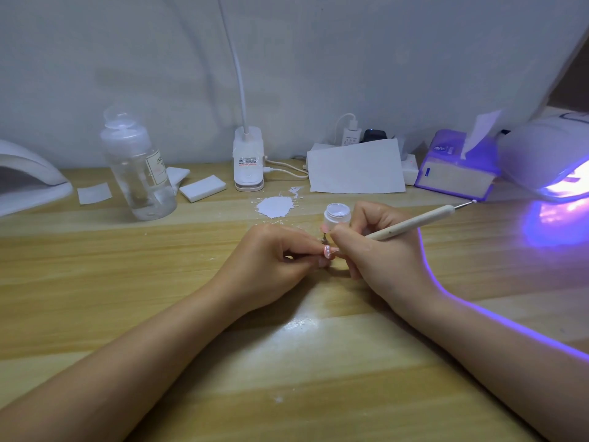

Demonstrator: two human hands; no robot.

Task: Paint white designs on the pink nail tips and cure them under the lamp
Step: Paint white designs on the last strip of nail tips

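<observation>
Pinching pink nail tip [327, 251] in left hand [274, 260], right hand [376, 250] gripping dotting pen [414, 222]

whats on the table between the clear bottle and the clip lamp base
In the head view, a white sponge block and a folded white wipe lie between the clear bottle and the clip lamp base.

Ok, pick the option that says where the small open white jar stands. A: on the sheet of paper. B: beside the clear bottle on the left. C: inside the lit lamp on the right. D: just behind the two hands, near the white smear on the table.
D: the jar stands on the table just behind the right hand, close to the white smear.
</observation>
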